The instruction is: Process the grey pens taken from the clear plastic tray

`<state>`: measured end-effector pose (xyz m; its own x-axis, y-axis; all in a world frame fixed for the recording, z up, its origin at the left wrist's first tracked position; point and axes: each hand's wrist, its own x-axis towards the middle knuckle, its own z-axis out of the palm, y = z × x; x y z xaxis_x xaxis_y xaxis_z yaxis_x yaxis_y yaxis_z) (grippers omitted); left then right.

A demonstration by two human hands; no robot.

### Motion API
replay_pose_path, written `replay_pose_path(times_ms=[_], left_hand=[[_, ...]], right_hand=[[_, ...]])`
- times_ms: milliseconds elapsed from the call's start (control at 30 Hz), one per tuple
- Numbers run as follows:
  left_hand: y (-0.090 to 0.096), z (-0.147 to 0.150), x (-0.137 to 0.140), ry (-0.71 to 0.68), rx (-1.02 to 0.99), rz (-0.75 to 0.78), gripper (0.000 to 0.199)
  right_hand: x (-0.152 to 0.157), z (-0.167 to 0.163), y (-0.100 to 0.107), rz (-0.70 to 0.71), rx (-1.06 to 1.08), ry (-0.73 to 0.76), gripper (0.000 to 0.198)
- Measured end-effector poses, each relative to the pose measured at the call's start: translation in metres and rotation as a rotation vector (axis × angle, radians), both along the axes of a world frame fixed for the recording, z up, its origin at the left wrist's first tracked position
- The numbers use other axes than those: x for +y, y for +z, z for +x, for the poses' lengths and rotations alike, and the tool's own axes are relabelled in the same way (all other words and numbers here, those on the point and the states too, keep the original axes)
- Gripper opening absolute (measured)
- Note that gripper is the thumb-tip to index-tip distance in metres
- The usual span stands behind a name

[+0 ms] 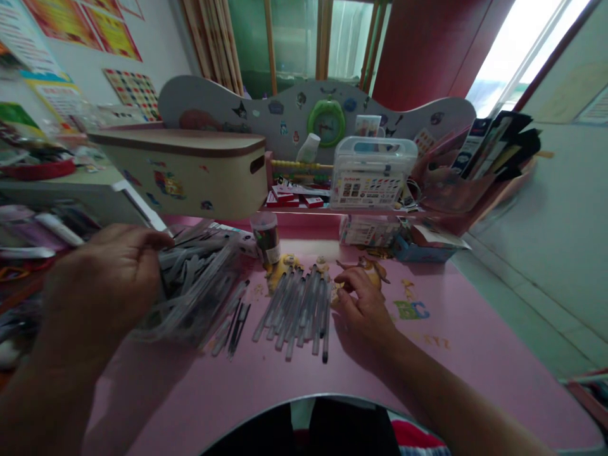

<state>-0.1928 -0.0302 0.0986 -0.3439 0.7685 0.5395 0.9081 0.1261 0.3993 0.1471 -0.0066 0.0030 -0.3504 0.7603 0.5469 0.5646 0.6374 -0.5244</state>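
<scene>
My left hand [102, 278] grips a clear plastic bag full of grey pens [199, 288], held low over the left side of the pink desk [285, 380]. Several loose grey pens [299, 307] lie side by side in a row at the desk's middle. My right hand [363, 307] rests on the desk just right of that row, fingers curled and touching the rightmost pens. A few more pens [235, 326] stick out below the bag.
A small clear cup of pens [266, 237] stands behind the row. A cream box [190, 171] sits on the shelf at the left, a clear plastic marker case [373, 174] at the right, a green clock [327, 123] between. Clutter fills the far left.
</scene>
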Motion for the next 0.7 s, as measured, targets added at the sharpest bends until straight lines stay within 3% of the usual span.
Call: replay_pose_path(times_ms=[67,133,200,400,533,600,700], left_hand=[[0.006,0.004,0.001,-0.05,0.153,-0.153,0.029],[0.01,0.009,0.003,-0.117,0.127,-0.281,0.031],[0.012,0.013,0.004,-0.186,0.066,-0.3,0.032],[0.008,0.023,-0.004,-0.285,0.098,0.036,0.031],[0.004,0.05,-0.02,-0.381,0.015,0.323,0.019],[0.001,0.07,-0.026,-0.494,-0.02,0.381,0.019],[-0.007,0.1,-0.029,-0.741,-0.06,0.315,0.025]], right_hand=[[0.001,-0.002,-0.002,-0.059,0.027,-0.018,0.024],[0.002,-0.003,-0.005,-0.129,0.046,-0.043,0.021],[0.002,-0.005,-0.007,-0.205,0.043,-0.054,0.019],[-0.001,-0.006,-0.012,-0.262,-0.138,0.009,0.023],[0.0,-0.004,-0.015,-0.253,-0.231,0.006,0.023],[0.002,-0.002,-0.017,-0.241,-0.259,-0.019,0.021],[0.008,0.002,-0.023,-0.209,-0.325,-0.035,0.017]])
